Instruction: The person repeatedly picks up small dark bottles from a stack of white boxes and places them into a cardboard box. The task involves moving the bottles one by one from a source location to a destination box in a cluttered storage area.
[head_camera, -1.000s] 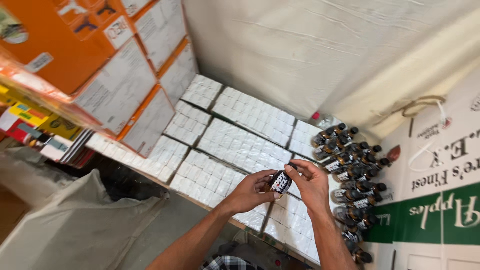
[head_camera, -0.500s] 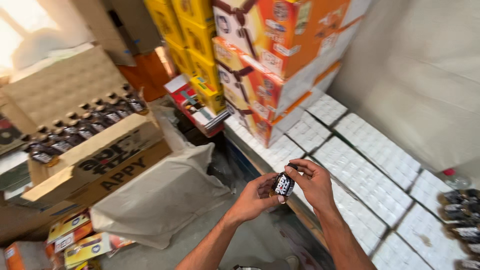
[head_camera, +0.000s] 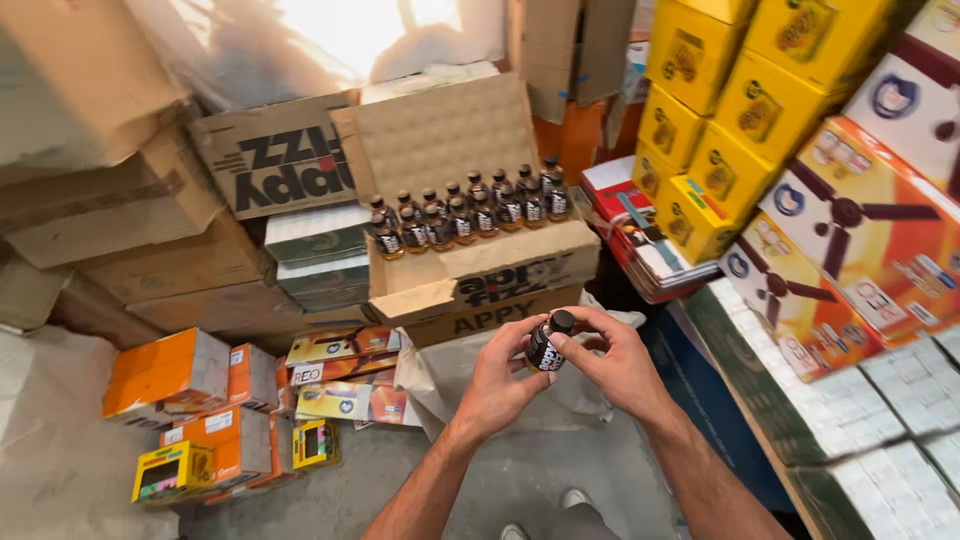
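Small dark bottle (head_camera: 546, 343) with black cap sat low of centre in view, tilted, cap toward 1 o'clock, held in the air between both hands above the floor (head_camera: 560, 480). Left hand (head_camera: 497, 378) gripped it from 8 o'clock, fingers curled around the lower body, thumb on the label. Right hand (head_camera: 612, 362) closed on it from 3 o'clock, fingertips at the cap and neck. Both grips narrow, closed on the bottle.

At 12 o'clock from the bottle, just beyond the hands: open carton (head_camera: 478, 275) of brown cardboard, flaps spread, holding rows of like bottles (head_camera: 470, 211) upright, caps on. A dimpled cardboard sheet (head_camera: 440, 130) stood behind the rows.

At 9 o'clock: flat coloured packs (head_camera: 340, 375) on the floor, then orange boxes (head_camera: 165, 372) and a small yellow box (head_camera: 172, 472) further out toward 8 o'clock. Stacked brown cartons (head_camera: 150, 230) at 10 o'clock.

At 1 to 2 o'clock: a stack of yellow boxes (head_camera: 720, 110), then orange-and-white boxes (head_camera: 870, 230) picturing fans. At 4 o'clock: packs of small white items (head_camera: 880, 400) lying flat in rows.
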